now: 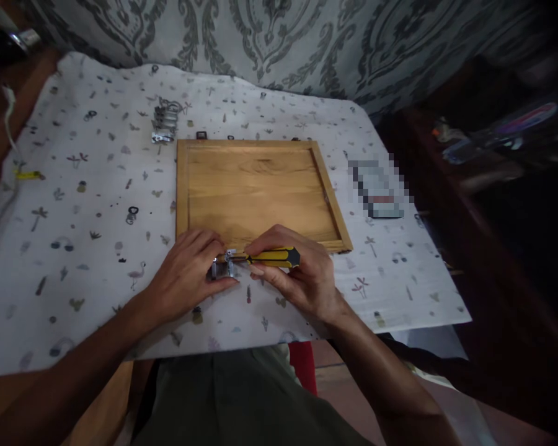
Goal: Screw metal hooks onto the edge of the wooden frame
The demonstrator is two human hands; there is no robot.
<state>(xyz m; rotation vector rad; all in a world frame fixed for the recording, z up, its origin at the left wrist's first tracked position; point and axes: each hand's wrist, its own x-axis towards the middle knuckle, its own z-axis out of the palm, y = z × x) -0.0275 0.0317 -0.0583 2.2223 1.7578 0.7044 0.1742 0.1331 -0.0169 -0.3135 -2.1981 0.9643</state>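
My left hand (186,269) is closed on a small shiny metal hinge (223,267) at the near edge of a wooden framed panel (260,192). In my right hand (302,272) is a screwdriver (276,257) with a yellow and black handle, lying nearly level and pointing left. Its tip reaches the metal hinge between my hands. The panel lies flat, its raised frame facing up. My fingers partly hide the hinge, and the exact contact of the tip is too small to tell.
Several metal hinges (164,124) lie beyond the panel's left corner. A pixelated object (379,189) rests right of the panel. A patterned white cloth (97,248) covers the table. A yellow item (28,175) and a cable are at far left; a patterned wall covering (270,43) stands behind.
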